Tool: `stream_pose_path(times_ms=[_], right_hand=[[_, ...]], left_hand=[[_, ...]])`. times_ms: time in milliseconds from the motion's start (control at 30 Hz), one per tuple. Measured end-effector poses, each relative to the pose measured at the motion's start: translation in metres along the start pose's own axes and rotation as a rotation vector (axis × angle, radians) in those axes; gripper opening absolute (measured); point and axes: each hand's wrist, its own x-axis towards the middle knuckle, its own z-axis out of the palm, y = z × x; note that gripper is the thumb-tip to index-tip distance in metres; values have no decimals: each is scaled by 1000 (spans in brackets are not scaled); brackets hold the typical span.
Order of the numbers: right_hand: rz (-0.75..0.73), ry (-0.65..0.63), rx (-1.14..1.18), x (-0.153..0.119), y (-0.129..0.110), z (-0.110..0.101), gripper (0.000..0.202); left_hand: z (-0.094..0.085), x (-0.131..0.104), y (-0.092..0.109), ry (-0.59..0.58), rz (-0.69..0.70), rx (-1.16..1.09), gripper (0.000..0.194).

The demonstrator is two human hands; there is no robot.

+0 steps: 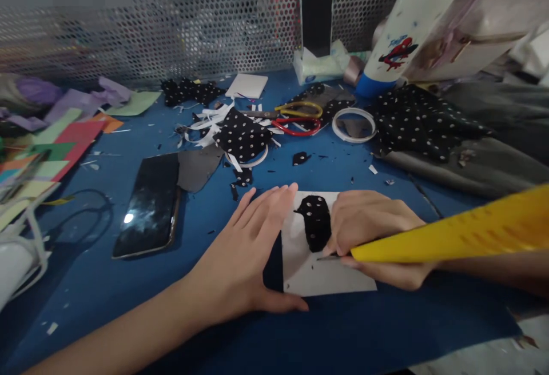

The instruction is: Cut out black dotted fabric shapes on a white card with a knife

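Note:
A white sheet (300, 275) lies on the blue table, with a small black dotted cloth piece (316, 220) on it. My left hand (249, 249) rests at the sheet's left edge, fingers spread, fingertips at the top left corner and thumb at the lower edge. On the right side of the sheet my right hand (377, 232) is closed around a long yellow-handled tool (450, 235). The tool's thin dark tip points left, just below the cloth piece. My right fingertips touch the cloth's right side.
A black phone (150, 203) lies at left. Behind the sheet are dotted cloth scraps (242, 135), scissors (300, 126) and a white ring (354, 125). An upright phone (316, 12) and a bottle (405, 32) stand before a perforated metal panel (214, 15). Coloured papers (79, 140) lie left.

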Motion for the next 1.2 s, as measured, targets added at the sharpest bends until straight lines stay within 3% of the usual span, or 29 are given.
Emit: stream_pose_path(times_ms=[333,467,667,833,1000,1200], right_hand=[[101,63,-149,-1,-1,0,9],[114,33,-122,-1,-1,-3,13],[143,20,-82,-2,2,-4,11],[130,13,-93,-2,3,-5,10],[139,10,-33,-2,2,-6,9],[146,-6,-79,-3,1,-6,10]], left_hand=[[6,-4,1,50,21,23,141],[4,-4,0,50,37,44,139],[-1,-4,-5,-10,101,70,129],[-1,-4,-7,14,81,128,111],[3,-4,-5,-6,87,176,126],[4,-4,-3,14,75,144,132]])
